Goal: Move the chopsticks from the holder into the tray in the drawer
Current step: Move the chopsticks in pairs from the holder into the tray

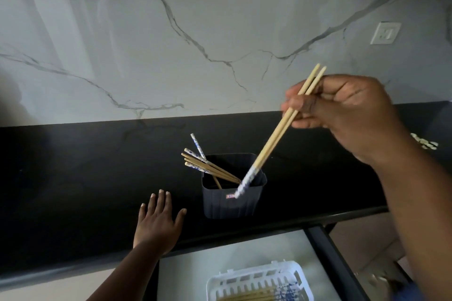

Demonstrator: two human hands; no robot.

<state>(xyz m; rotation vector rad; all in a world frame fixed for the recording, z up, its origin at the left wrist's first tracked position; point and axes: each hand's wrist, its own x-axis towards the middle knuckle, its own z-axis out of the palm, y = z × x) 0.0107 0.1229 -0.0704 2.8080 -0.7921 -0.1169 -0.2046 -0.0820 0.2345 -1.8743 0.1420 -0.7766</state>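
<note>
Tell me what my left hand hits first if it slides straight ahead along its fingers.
Probably nothing on the counter: the left hand points past the holder, which sits to its right, toward the wall. Depth is unclear.

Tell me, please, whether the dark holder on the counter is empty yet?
Not empty: several chopsticks lean inside the holder, while the right hand holds a lifted pair.
</note>
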